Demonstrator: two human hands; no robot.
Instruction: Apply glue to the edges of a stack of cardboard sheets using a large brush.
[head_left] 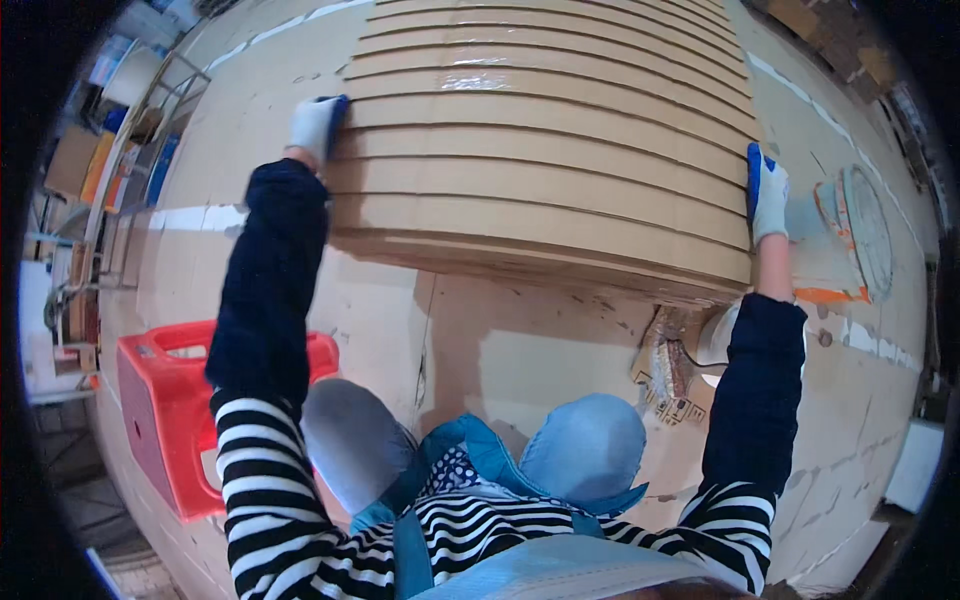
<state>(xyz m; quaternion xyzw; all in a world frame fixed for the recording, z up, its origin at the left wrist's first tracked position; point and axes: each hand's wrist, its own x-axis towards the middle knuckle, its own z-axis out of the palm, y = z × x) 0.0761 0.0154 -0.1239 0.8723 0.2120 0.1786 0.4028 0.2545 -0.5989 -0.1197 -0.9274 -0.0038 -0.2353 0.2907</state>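
Note:
In front of me lies a broad stack of flat brown cardboard sheets, their edges stepped one behind another like shingles. My left hand, in a white glove with blue on the palm side, is at the stack's left edge, its fingers curled against the cardboard. At the right edge, somewhat nearer, my right hand wears a matching glove and presses along the side. Both arms reach far out, one to each side. The blue fingertips are partly hidden by the gloves' backs and the stack, so how firmly either hand grips is unclear.
A red plastic stool stands by my left arm. Beyond my right hand is a translucent bucket with orange tape. Crumpled packaging lies under the stack's near right corner. A metal rack with boxes lines the far left.

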